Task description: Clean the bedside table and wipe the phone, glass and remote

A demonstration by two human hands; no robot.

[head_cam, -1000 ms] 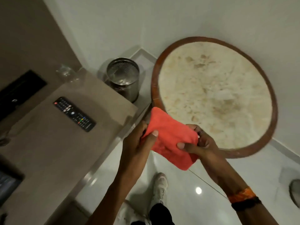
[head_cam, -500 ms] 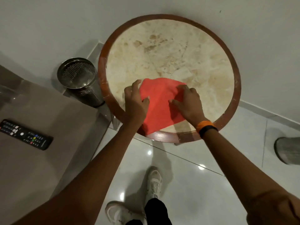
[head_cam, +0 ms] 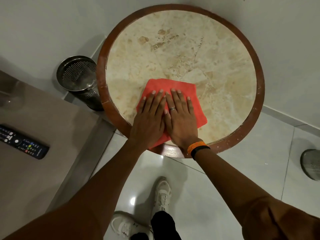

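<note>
A folded red cloth (head_cam: 187, 87) lies flat on the round bedside table (head_cam: 181, 49), which has a beige marble top and a brown wooden rim. My left hand (head_cam: 149, 116) and my right hand (head_cam: 181, 118) press on the cloth side by side, fingers straight. The cloth's near corner hangs over the table's front rim. A black remote (head_cam: 22, 142) lies on the grey-brown counter (head_cam: 52, 161) at the left. A clear glass (head_cam: 10, 97) shows faintly at the counter's far left edge. No phone is in view.
A perforated metal bin (head_cam: 79, 78) stands on the floor between the counter and the table. White walls close the corner behind. A round grey object (head_cam: 310, 163) sits on the glossy tiled floor at the right. My white shoes (head_cam: 162, 193) are below.
The cloth went from being held in the air to lying spread on the table. Both hands flattened onto it and now lie side by side. The view shifted right, toward the table.
</note>
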